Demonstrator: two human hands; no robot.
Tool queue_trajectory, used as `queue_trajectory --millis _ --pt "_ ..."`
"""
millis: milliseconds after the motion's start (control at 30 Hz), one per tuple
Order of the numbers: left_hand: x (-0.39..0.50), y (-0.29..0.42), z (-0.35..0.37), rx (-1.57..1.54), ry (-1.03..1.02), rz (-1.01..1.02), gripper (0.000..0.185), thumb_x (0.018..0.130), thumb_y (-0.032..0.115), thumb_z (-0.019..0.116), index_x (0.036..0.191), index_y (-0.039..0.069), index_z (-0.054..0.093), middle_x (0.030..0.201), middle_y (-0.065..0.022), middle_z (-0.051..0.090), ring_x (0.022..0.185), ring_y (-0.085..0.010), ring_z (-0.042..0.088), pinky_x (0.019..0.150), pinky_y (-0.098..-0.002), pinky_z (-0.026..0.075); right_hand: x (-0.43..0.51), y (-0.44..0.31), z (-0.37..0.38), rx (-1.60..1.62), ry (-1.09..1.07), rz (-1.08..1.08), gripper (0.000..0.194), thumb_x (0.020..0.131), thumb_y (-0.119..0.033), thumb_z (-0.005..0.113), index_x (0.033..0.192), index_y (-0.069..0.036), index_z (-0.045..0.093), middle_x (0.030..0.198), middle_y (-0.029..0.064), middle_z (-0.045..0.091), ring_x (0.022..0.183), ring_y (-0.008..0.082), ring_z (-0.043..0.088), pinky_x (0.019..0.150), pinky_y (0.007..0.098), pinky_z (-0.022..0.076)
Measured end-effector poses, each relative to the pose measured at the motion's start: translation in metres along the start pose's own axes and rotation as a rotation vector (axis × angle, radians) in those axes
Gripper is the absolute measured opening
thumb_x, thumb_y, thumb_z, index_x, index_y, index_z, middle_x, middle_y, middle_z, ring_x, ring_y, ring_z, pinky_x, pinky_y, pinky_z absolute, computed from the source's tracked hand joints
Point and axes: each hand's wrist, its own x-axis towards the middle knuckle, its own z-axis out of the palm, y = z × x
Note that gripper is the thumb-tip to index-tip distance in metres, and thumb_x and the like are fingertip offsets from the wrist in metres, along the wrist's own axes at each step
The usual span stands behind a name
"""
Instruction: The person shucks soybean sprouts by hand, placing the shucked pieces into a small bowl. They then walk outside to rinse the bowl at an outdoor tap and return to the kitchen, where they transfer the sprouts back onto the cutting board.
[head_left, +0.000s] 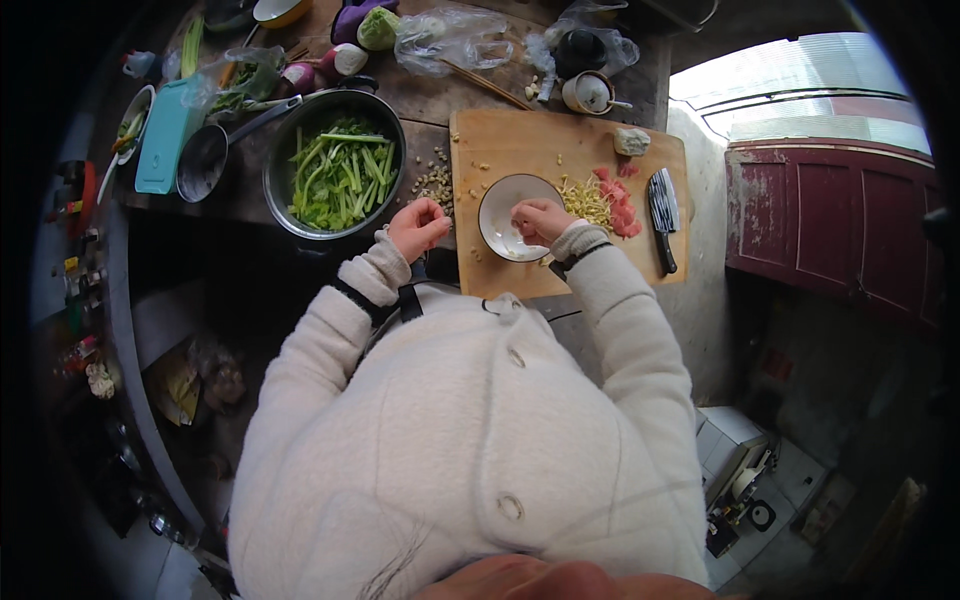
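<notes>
My left hand (418, 229) is raised near the left edge of the wooden cutting board (487, 142), thumb and fingers close together; whether something small is between them cannot be told. Over the white bowl (499, 217) is my right hand (541, 222), its fingers curled, their contents hidden. Right of the bowl lie a pile of bean sprouts (585, 202) and pink sliced meat (621, 210). A cleaver (664, 214) with a black handle rests at the board's right side. Small pale bean or sprout bits (433, 182) are scattered left of the board.
A metal pot (268, 176) of cut green stalks stands left, beside a saucepan (201, 161) and a teal lidded box (161, 142). Behind are radishes (345, 58), plastic bags (450, 37), chopsticks (487, 84) and a small tub (589, 93). A pale lump (631, 142) sits on the board's back right.
</notes>
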Motion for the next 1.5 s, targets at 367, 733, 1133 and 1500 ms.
queue_trajectory --millis 367,733,1133,1500 --pt "0.024 0.016 0.055 0.219 -0.135 0.122 0.011 0.092 0.018 0.054 0.089 0.007 0.051 0.073 0.0018 0.053 0.057 -0.0036 0.044 0.051 -0.0173 0.037 -0.038 0.002 0.021 -0.088 0.021 -0.407 0.016 0.090 -0.022 0.060 0.086 -0.007 0.060 0.069 -0.0041 0.053 0.054 0.0024 0.042 0.048 0.0163 0.0337" --pt "0.029 0.027 0.081 0.502 -0.246 0.301 0.015 0.091 0.014 0.048 0.086 0.001 0.054 0.071 -0.0023 0.056 0.065 -0.0098 0.052 0.060 -0.0245 0.044 -0.056 0.014 0.031 -0.245 0.229 -0.612 0.014 0.088 -0.016 0.060 0.083 -0.003 0.060 0.070 -0.0021 0.056 0.063 0.0055 0.050 0.057 0.0211 0.0413" --pt "0.037 0.030 0.086 0.030 -0.237 -0.009 0.014 0.091 0.015 0.046 0.083 0.005 0.052 0.070 0.0007 0.052 0.053 -0.0056 0.042 0.050 -0.0204 0.035 -0.072 0.015 0.019 0.345 0.061 -0.288 0.020 0.091 -0.024 0.056 0.076 -0.011 0.055 0.061 -0.0056 0.045 0.045 0.0043 0.036 0.041 0.0197 0.0282" --pt "0.034 0.046 0.078 -0.549 -0.400 -0.414 0.019 0.090 0.022 0.041 0.075 0.011 0.046 0.062 0.0004 0.045 0.042 -0.0058 0.031 0.042 -0.0201 0.028 -0.056 0.017 0.033 -0.169 0.456 -0.654 0.016 0.081 -0.015 0.068 0.093 -0.004 0.066 0.075 0.0002 0.060 0.059 0.0062 0.049 0.055 0.0214 0.0425"
